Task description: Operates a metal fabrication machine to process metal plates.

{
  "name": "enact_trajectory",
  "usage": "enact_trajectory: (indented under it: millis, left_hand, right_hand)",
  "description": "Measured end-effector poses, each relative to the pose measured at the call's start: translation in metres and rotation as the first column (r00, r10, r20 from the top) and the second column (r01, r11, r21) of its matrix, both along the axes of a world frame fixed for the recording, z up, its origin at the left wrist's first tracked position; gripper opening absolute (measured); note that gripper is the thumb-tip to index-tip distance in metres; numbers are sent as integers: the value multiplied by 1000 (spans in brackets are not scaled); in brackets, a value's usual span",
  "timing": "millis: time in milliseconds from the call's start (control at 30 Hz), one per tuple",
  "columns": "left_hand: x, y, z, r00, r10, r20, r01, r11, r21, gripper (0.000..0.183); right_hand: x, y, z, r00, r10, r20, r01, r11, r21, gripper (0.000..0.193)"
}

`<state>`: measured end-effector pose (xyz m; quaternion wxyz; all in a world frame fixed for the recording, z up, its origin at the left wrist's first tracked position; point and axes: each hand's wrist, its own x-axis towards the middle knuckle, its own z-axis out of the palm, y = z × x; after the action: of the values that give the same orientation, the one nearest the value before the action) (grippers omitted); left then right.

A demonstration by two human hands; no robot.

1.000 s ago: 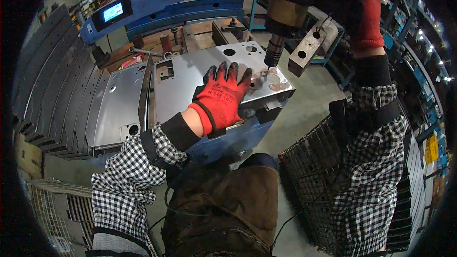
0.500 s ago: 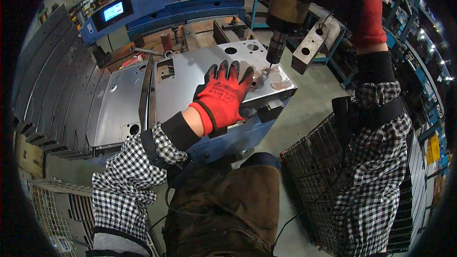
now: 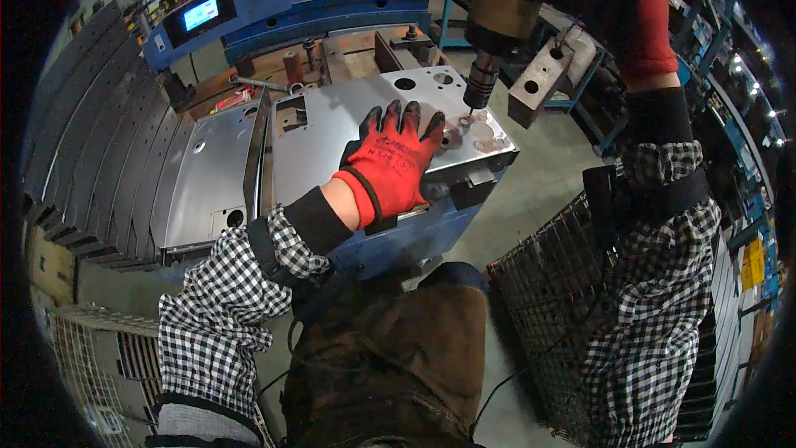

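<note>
My left hand (image 3: 391,158), in a red glove with black fingertips, lies flat with fingers spread on a silvery sheet-metal plate (image 3: 323,133). Several round holes pierce the plate, and brownish wet-looking patches mark its right end. Just beyond my fingers, a drill chuck (image 3: 481,83) points down with a thin bit over that end; I cannot tell whether the bit touches the metal. My right hand (image 3: 651,29), also red-gloved, is raised high at the upper right beside the dark drill head (image 3: 506,12). Its fingers are lost in shadow, so any grip is hidden.
Left of the plate lies another metal panel (image 3: 207,170), near a row of upright dark panels (image 3: 99,133). A wrench (image 3: 261,85) and bolts sit behind. A metal block (image 3: 543,79) hangs right of the chuck. Wire baskets (image 3: 539,307) flank my legs. A lit screen (image 3: 201,13) is at the back left.
</note>
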<state>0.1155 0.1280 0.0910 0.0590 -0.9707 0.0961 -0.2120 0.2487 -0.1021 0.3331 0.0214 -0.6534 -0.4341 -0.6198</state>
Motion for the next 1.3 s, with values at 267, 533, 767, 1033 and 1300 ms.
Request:
enact_trajectory:
  millis: [267, 533, 767, 1033, 1300]
  left_hand:
    - [2, -3, 4, 1000, -16, -18, 15, 1000, -22, 106]
    - [2, -1, 4, 998, 26, -54, -26, 1000, 2, 110]
    - [2, -1, 7, 997, 18, -73, -20, 1000, -24, 103]
    - [5, 1, 2, 1000, -17, 3, 17, 999, -40, 104]
    - [0, 0, 7, 999, -5, -46, 4, 1000, -20, 102]
  right_hand:
    - [21, -1, -3, 977, 207, 55, -209, 978, 31, 35]
    - [-1, 7, -4, 777, 445, -445, -372, 895, 245, 34]
    - [10, -2, 3, 997, -20, -69, 18, 999, -35, 43]
    - [-10, 16, -12, 937, 290, -195, -263, 953, 151, 44]
    - [-2, 3, 4, 982, 52, -182, -47, 998, 31, 36]
